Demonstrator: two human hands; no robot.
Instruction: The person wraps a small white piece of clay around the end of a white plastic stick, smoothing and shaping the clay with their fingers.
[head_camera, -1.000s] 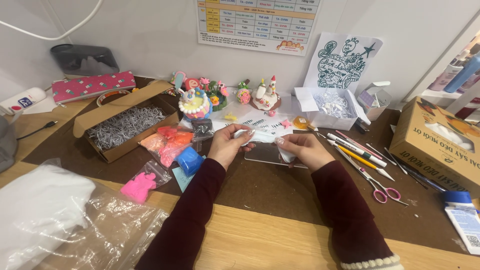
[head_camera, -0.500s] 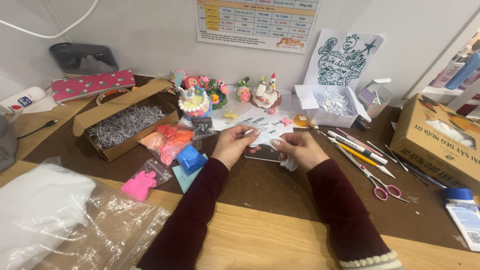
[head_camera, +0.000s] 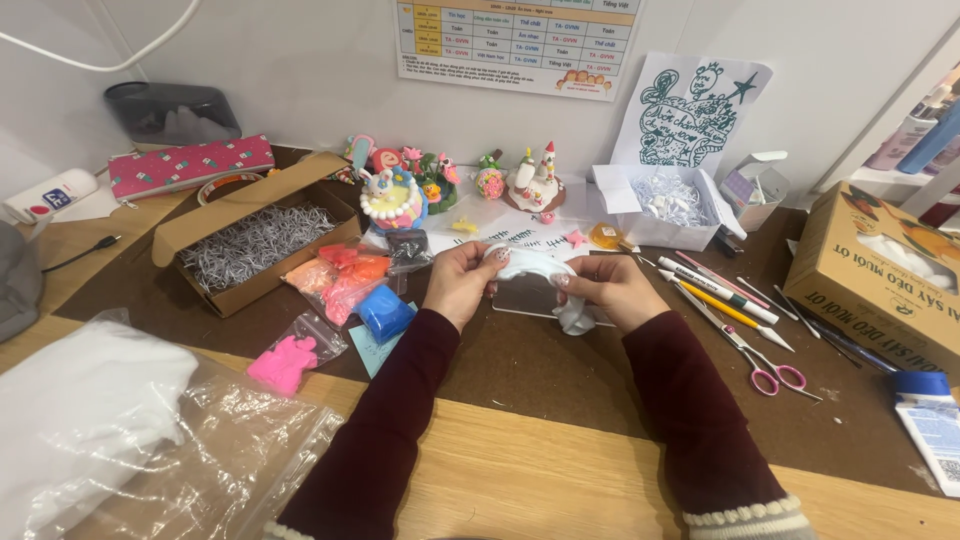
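Both hands meet over the brown mat (head_camera: 560, 370) at the middle of the desk. My left hand (head_camera: 462, 282) and my right hand (head_camera: 606, 287) pinch the two ends of a piece of soft white clay (head_camera: 535, 263), stretched in an arch between them; a lump of it hangs under the right palm. A clear flat sheet (head_camera: 525, 297) lies on the mat just below the clay. Dark red sleeves cover both forearms.
Left of my hands lie a blue clay block (head_camera: 384, 312), orange and pink clay bags (head_camera: 340, 277), a pink clay piece (head_camera: 283, 363) and a cardboard box of shredded paper (head_camera: 252, 240). Clay figurines (head_camera: 395, 196) stand behind. Pens, modelling tools and pink-handled scissors (head_camera: 765, 365) lie to the right.
The white clay has been pulled out longer between my hands, which have moved slightly apart. The view has shifted a little.
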